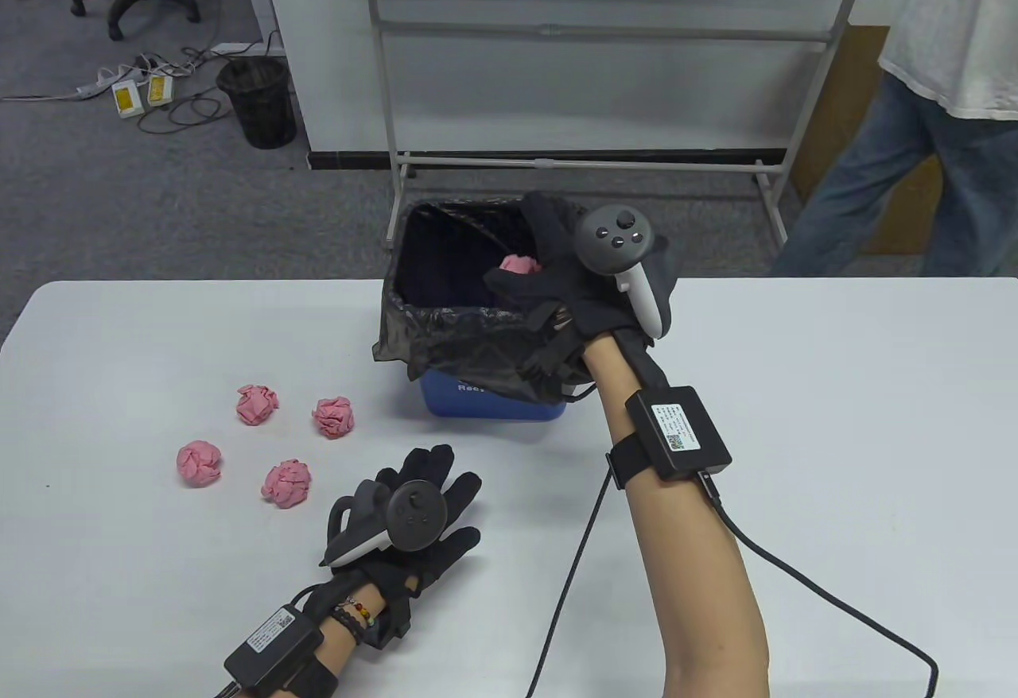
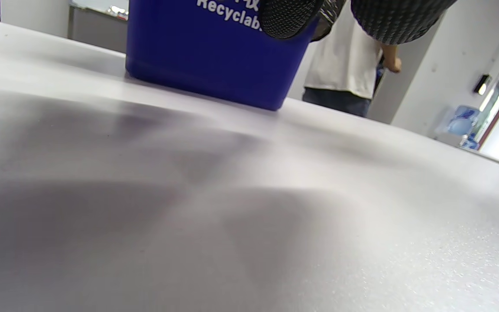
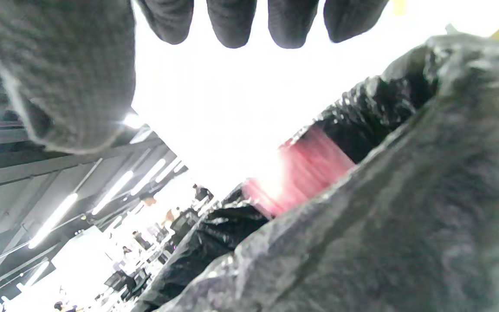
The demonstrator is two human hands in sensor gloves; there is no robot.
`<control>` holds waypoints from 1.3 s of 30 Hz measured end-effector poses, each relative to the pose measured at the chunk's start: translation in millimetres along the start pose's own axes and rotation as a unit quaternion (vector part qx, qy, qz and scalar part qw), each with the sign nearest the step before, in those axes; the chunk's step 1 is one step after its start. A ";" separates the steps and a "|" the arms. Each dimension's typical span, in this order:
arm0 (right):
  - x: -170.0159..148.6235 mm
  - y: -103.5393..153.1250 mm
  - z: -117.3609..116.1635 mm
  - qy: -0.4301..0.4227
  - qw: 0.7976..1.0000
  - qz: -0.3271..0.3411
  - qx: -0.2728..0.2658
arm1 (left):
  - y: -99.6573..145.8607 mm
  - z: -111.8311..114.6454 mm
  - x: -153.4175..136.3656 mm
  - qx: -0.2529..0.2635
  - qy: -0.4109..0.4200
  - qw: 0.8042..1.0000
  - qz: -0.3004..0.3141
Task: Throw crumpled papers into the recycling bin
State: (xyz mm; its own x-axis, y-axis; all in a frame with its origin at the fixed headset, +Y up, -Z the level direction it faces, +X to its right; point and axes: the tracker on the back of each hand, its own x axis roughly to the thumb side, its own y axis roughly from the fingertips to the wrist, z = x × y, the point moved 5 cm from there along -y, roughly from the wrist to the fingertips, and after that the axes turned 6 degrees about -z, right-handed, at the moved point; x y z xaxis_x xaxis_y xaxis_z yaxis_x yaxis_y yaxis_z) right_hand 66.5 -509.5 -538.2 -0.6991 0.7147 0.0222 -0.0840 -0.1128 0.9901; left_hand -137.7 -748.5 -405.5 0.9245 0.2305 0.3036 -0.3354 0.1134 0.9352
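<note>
While our right hand (image 1: 592,277) hovers spread over the lined recycling bin (image 1: 445,308), left hand (image 1: 413,515) flat and spread on the white table (image 1: 835,380) — four pink paper balls (image 1: 270,444) left, whiteboard (image 1: 604,38) and grey carpet (image 1: 159,205) far.

The white table (image 1: 835,380) carries the blue recycling bin (image 1: 493,400) at its far edge, four pink crumpled papers (image 1: 258,404) left of the bin, and the left hand (image 1: 413,515) flat before it.

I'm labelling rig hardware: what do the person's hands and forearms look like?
Both hands, left and right, wear black knit gloves with a grey-and-white tracker on the back. Forearms are bare, each with a strapped black box bearing a white label and black cable. Left wrist has beaded bracelets.
</note>
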 end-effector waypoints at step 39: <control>-99.4 167.7 -120.9 0.256 0.956 0.079 0.121 | -0.7 -0.2 -2.2 0.018 0.002 1.000 -0.001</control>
State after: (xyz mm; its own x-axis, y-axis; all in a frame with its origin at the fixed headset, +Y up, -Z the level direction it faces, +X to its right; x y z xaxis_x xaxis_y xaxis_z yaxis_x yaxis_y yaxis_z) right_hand 36.1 -682.8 -391.2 -0.9506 0.2628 0.1650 0.1750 0.0148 0.9845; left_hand -139.5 -748.8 -406.9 0.9245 0.2336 0.3012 -0.3268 0.0792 0.9418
